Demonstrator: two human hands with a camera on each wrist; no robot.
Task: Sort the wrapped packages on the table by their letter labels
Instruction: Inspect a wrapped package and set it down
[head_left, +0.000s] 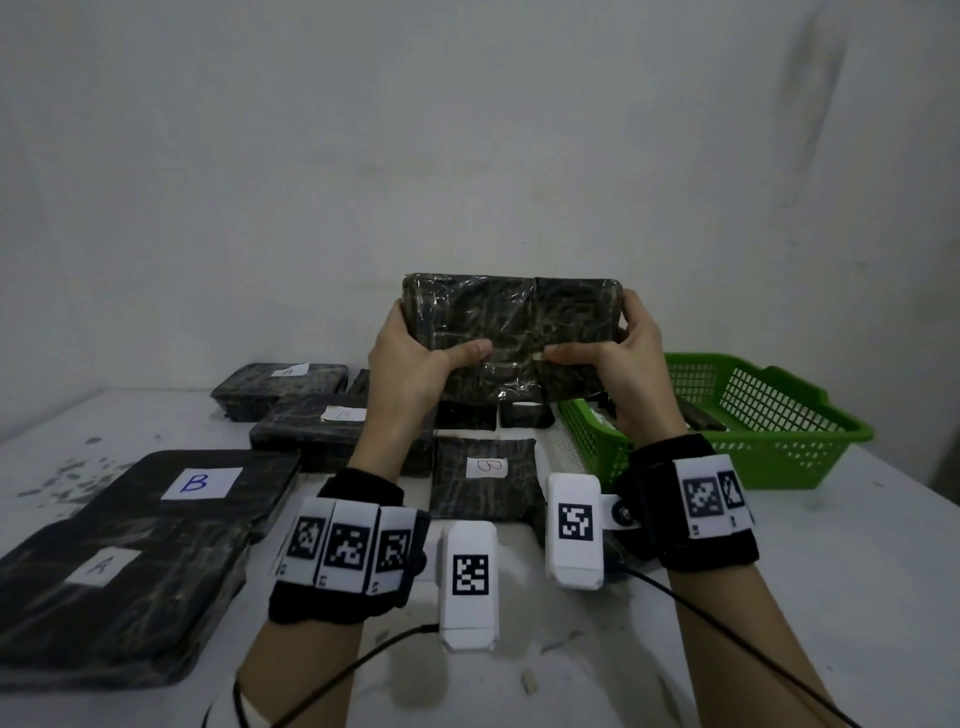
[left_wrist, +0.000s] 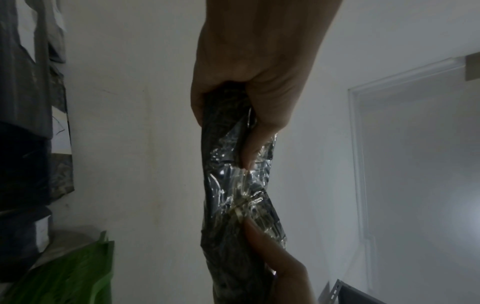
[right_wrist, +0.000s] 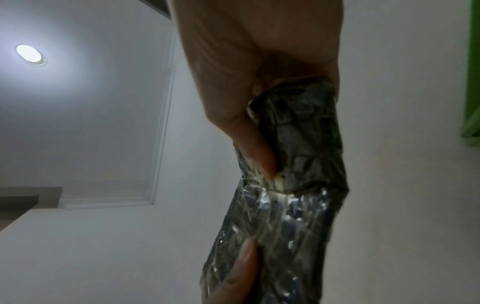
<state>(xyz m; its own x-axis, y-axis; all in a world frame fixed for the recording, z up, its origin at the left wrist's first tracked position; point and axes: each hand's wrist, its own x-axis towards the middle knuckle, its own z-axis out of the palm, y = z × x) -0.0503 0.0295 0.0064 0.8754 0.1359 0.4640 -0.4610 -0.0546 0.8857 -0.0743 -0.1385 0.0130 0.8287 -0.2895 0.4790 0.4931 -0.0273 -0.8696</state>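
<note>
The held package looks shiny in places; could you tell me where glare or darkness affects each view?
Head view: mild sheen on the package. Left wrist view: dim, backlit left hand, bright wrap glints. Right wrist view: ceiling lamp flares, right hand shadowed.

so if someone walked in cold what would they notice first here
First, the dark wrapped package held up in mid-air by both hands, left hand and right hand, with no letter label showing on the side facing the camera. Next, the bright green basket on the table to the right. Then the labelled packages lying flat on the left, such as the B package.
</note>
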